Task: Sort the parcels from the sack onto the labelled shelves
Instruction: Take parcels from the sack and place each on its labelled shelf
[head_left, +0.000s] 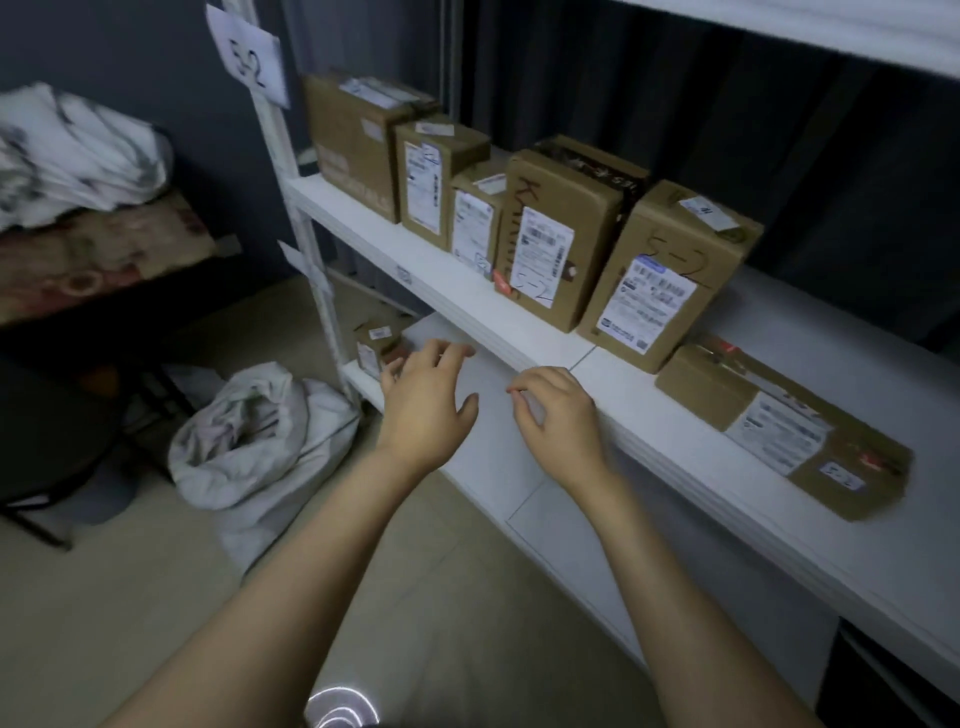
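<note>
Several brown cardboard parcels (545, 244) are being kept on the white shelf (467, 293), labels outward for reading; left hand (426, 405) and right hand (558, 415) are being held empty, loosely spread.

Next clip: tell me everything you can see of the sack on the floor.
The sack is white to pale grey, of thin crumpled cloth or woven plastic by its look. It sits slumped on the pale floor beside the foot of the shelf's white post, its mouth gaping open upward. What lies inside is too blurred to tell. No hand touches it; the left hand hovers above and to its right.
</note>
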